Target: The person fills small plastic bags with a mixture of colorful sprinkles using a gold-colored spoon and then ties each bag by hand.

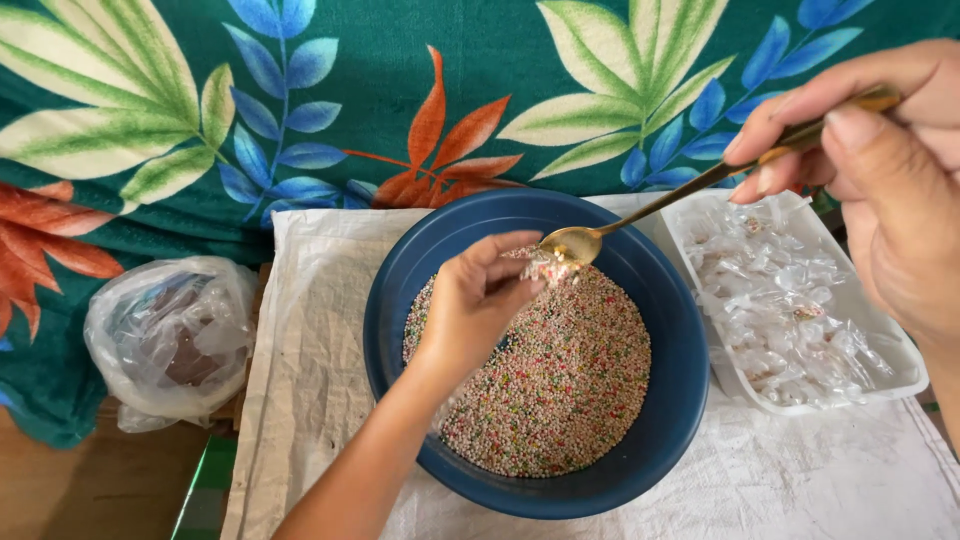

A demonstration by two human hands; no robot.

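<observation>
Sprinkles [560,385], tiny and many-coloured, fill the floor of a dark blue bowl [668,400] set on a white woven sheet [320,330]. Above them, the left hand [475,300] pinches a small clear wrapper [545,268] between thumb and fingertips, fingers curled in tight around it, right over the heap near the bowl's far side. The bowl of a gold-coloured spoon [572,243] touches that wrapper from just behind. Its thin handle runs up to the right hand [880,160], which grips the end between the thumb and the first fingers, closed firmly on the metal. The left forearm comes in from the lower edge, crossing the bowl's near rim. Just right of the bowl sits a white rectangular tray [905,372] packed with small clear filled wrappers. Well to the left lies a crumpled clear plastic bag [170,335]. Behind everything spreads a green cloth [400,60] printed with large leaves.
</observation>
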